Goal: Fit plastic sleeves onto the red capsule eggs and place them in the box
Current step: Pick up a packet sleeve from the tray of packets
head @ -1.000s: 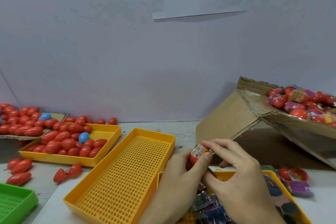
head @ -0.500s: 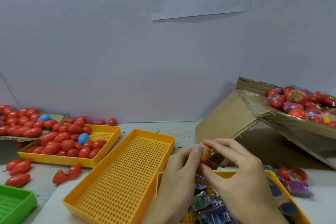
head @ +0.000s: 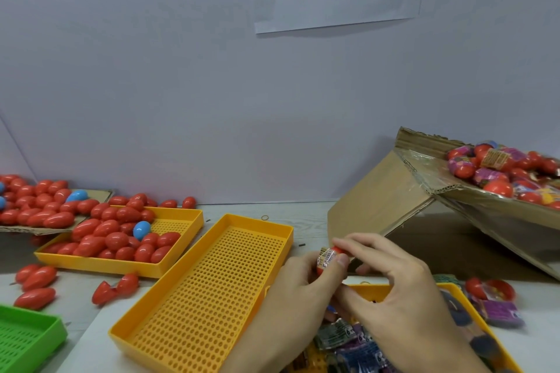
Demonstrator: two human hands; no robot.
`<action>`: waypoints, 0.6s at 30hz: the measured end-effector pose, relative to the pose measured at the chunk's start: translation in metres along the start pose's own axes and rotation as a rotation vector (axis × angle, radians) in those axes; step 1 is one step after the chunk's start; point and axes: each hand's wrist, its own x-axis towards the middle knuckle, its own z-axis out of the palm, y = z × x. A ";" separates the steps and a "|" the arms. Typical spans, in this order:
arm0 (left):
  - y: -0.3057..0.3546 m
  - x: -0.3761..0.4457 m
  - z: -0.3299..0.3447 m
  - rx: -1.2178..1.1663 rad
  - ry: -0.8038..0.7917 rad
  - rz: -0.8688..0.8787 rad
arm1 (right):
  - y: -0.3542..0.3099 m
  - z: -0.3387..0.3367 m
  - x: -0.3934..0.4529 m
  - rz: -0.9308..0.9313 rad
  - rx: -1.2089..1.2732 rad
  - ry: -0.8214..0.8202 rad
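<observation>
We have the red egg [head: 331, 262] up between both hands, just above the near end of the tray of sleeves [head: 472, 309]. A second ago the printed sleeve [head: 326, 257] sat over the upper end of the egg while it stood more upright; half a second ago the egg had swung round toward the right hand and most of it was hidden. Now it lies tilted, with the sleeve on its left part and bare red showing at its right tip. The left hand [head: 298, 291] grasps the egg from below, its thumb pressed on the sleeve. The right hand [head: 403, 291] pinches the bare tip from above with its fingertips.

We read this as the fitting step close to done: the sleeve is on, and the turning between the hands looks like seating it evenly. How far it reaches round the far side we cannot tell.

What remains for this egg is the box [head: 424, 191], which stands tilted well to the right with sleeved eggs already heaped inside. Bare eggs still fill the yellow tray [head: 185, 218] on the left, so plenty of work is left on the surface [head: 306, 218].
</observation>
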 end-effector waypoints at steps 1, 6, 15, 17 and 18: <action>0.000 0.000 -0.001 -0.007 -0.010 -0.015 | 0.001 0.000 0.000 0.006 0.007 -0.006; 0.002 -0.001 -0.004 -0.007 -0.072 -0.052 | 0.003 -0.002 0.001 0.037 0.038 -0.061; 0.003 0.000 0.003 -0.217 -0.035 -0.063 | 0.001 -0.002 0.001 0.012 0.033 -0.037; 0.003 0.001 0.003 -0.257 -0.057 -0.072 | 0.001 -0.002 0.001 0.015 0.042 -0.030; 0.003 0.001 0.003 -0.272 -0.059 -0.072 | 0.001 -0.002 0.001 0.016 0.048 -0.031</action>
